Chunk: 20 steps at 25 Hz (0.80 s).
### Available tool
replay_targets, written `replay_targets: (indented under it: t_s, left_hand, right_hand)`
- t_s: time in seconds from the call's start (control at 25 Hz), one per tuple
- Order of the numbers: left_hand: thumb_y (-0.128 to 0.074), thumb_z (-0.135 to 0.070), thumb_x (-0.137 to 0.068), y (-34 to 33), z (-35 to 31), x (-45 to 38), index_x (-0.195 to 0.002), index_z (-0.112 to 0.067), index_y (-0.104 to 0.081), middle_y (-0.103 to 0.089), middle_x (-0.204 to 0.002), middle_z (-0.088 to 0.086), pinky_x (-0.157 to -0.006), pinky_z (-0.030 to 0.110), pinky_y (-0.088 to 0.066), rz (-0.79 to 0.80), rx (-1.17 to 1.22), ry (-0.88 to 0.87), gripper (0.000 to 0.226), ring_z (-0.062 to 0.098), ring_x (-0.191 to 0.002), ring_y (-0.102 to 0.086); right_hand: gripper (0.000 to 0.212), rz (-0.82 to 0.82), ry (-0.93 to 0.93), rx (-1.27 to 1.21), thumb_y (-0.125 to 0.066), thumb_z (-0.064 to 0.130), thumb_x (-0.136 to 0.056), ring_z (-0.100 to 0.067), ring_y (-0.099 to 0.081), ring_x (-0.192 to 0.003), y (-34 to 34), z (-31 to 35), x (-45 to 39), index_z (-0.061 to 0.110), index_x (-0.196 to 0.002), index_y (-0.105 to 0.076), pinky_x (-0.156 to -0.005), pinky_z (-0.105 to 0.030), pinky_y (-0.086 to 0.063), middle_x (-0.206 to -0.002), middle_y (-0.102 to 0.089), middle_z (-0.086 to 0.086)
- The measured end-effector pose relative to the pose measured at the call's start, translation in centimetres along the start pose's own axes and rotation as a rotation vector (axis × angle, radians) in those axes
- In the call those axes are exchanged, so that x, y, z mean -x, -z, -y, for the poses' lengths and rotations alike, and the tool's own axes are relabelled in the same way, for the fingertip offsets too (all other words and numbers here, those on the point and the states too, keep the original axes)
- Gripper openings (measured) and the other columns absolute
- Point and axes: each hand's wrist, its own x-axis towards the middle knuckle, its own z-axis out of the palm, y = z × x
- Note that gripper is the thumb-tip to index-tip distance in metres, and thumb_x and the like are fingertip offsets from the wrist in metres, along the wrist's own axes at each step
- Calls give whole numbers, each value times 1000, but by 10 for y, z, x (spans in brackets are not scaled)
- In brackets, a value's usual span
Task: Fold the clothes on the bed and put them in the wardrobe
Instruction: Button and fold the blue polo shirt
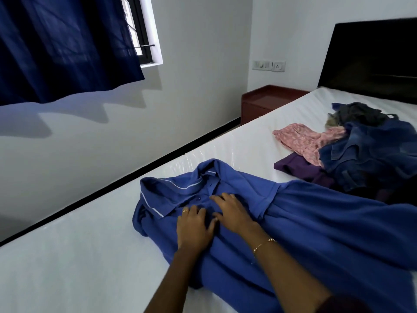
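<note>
A blue polo shirt [316,222] with white collar piping lies spread on the white bed [79,256], collar toward the wall. My left hand [194,229] rests flat on its chest just below the collar. My right hand [232,211] lies beside it with straight fingers on the button placket. Both press the fabric and grip nothing. A heap of unfolded clothes sits at the right: a pink patterned piece [304,141], a purple garment [297,167], blue denim [365,154] and a grey item [356,114].
A reddish-brown bedside cabinet [266,102] stands by the wall past the bed. The dark headboard [372,57] is at the upper right. A navy curtain [63,46] hangs over the window at the upper left. No wardrobe is in view.
</note>
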Motion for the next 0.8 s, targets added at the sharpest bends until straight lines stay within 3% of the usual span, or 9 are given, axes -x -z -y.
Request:
replay_targets:
  t_s: [0.08,0.2,0.32,0.4,0.44,0.52,0.64,0.72,0.8]
  left_hand:
    - [-68,-56,-90,-14,-2,9,-89,-24,-57,-58,-92,-6,-66,38,-47,43,-58,-55,34,22,-88,-52]
    - [-59,-42,-95,-9,-15,2,-86,-22,-55,-67,-90,-2,-63,37,-47,190,-42,14,22,26,-88,-65]
    - [-65,-32,-93,11,-37,1,-81,-18,-63,-67,-79,-2,-60,30,-43,514,179,-129,19,22,-77,-66]
    - [-70,-25,-92,25,-58,10,-67,-14,-59,-59,-65,-3,-59,26,-39,684,476,-172,30,12,-63,-55]
    - [-71,-23,-93,27,-64,12,-63,-13,-57,-55,-60,-4,-59,26,-38,661,588,-134,34,9,-59,-48]
    - [-68,-30,-94,28,-74,7,-67,-20,-60,-58,-62,-11,-58,28,-40,336,556,-13,29,6,-59,-52]
    - [-63,-38,-94,28,-71,-14,-96,-31,-65,-67,-93,-14,-61,34,-50,-114,216,121,8,13,-81,-65]
    - [-65,-41,-94,25,-52,-40,-125,-25,-57,-58,-121,-2,-64,41,-54,-90,42,210,36,25,-89,-66]
    - [-66,-47,-92,24,-28,-72,-135,-17,-48,-58,-122,8,-65,44,-54,78,-90,297,55,35,-90,-67]
  right_hand:
    - [69,-51,-29,14,-87,15,-113,-41,-72,-131,-10,-11,-1,28,-178,-70,-110,-60,-78,-152,-80,-9]
    - [43,75,-84,36,-76,-3,-112,-44,-80,-128,40,-10,7,12,-150,-89,-110,-57,-80,-145,-86,-19]
    - [24,359,-175,121,-72,11,-117,-43,-80,-124,87,-8,23,8,-130,-92,-80,-49,-70,-141,-87,-18]
    - [24,376,-315,152,-70,29,-116,-40,-76,-121,101,-10,32,19,-119,-91,-70,-41,-52,-136,-86,-9]
    - [26,358,-359,173,-70,36,-116,-41,-75,-126,105,-9,35,23,-122,-92,-80,-52,-61,-138,-85,-8]
    - [37,277,-369,190,-74,40,-116,-46,-73,-142,107,-8,34,20,-142,-92,-125,-67,-68,-153,-83,-13]
    - [48,181,-304,157,-76,33,-118,-55,-57,-160,104,-7,28,14,-162,-81,-144,-71,-59,-174,-67,-26]
    - [56,158,-283,169,-75,30,-118,-57,-44,-169,99,-11,26,20,-174,-71,-148,-77,-52,-185,-55,-25]
    - [67,97,-283,152,-78,27,-118,-55,-38,-174,94,-16,20,20,-183,-61,-149,-77,-51,-190,-50,-23]
